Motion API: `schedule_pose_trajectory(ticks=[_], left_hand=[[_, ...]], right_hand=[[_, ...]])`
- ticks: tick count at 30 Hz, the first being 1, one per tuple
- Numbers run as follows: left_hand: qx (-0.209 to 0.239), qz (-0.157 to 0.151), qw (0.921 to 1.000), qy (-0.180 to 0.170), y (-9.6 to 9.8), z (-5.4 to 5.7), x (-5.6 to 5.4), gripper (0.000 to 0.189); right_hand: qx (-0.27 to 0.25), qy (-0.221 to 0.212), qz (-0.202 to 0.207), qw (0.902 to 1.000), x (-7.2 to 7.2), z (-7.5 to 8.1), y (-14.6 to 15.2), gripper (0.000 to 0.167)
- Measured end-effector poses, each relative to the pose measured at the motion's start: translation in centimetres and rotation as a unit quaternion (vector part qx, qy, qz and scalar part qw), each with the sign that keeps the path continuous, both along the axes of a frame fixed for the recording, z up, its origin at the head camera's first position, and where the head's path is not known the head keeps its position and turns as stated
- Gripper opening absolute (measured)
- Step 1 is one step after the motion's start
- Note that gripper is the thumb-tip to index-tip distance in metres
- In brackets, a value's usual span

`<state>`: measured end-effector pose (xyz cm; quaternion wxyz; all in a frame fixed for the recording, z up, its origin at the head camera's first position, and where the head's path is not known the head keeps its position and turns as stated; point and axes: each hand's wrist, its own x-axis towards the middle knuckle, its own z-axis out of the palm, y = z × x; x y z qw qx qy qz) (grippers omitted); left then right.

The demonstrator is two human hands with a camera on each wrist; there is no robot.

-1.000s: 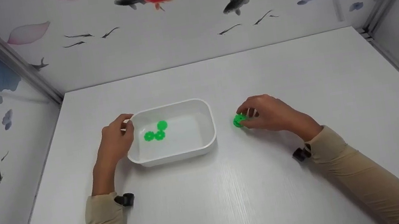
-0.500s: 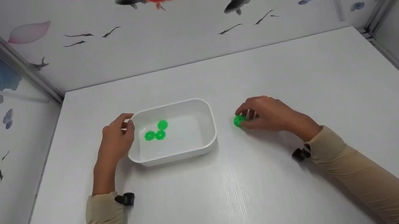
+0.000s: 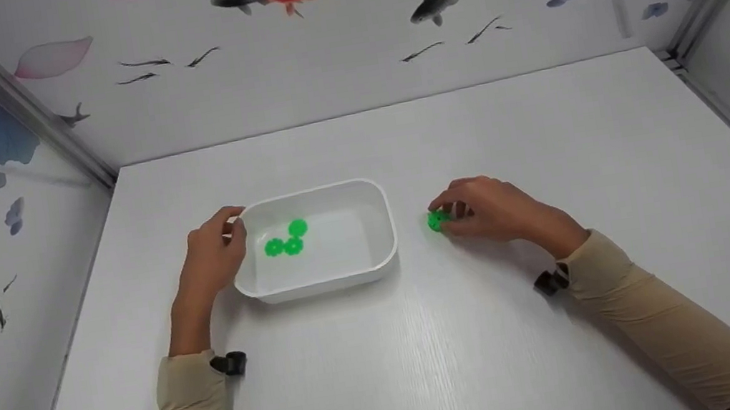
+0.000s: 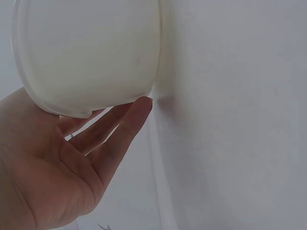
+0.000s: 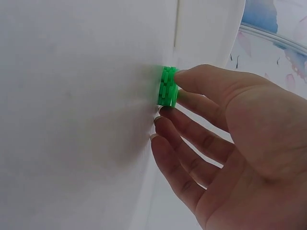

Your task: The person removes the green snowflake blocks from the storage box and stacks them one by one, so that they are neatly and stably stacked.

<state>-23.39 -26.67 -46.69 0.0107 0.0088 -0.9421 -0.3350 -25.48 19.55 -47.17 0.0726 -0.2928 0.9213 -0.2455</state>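
Observation:
In the head view a white plastic box (image 3: 341, 237) stands left of the middle of the table. Three green notched discs (image 3: 294, 246) lie flat in its left half. My left hand (image 3: 213, 256) holds the box's left end. In the left wrist view its fingers (image 4: 122, 132) reach along the box's outer wall down to the base; the thumb is mostly hidden. To the right of the box, my right hand (image 3: 492, 208) pinches a small stack of green notched discs (image 5: 167, 88) between thumb and forefinger. That stack is at the tabletop, partly covered by the fingers.
The white table (image 3: 403, 365) has panels printed with fish along its back and left side. A gap of bare tabletop separates the box from the right hand. Black wrist cameras (image 3: 229, 364) sit at both sleeve cuffs.
Almost nothing moves. The right fingers close slightly around the stack of green discs, while the left hand and the box stay in place.

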Motion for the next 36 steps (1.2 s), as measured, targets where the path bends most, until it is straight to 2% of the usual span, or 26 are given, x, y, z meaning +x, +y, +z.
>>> schedule_pose_trajectory(ticks=[21,28,36], left_hand=[[0.006,-0.005,1.0,-0.001,-0.07,0.26,0.18,0.041],[0.008,-0.009,0.9999,0.004,-0.07,0.15,0.16,0.041],[0.004,0.0,1.0,-0.006,0.2,0.52,0.4,0.041]], right_hand=[[-0.017,-0.025,0.015,0.9994,0.15,0.22,0.28,0.036],[-0.016,-0.024,0.017,0.9994,0.03,0.21,0.28,0.037],[-0.009,-0.013,0.015,0.9998,0.01,-0.1,0.09,0.038]])
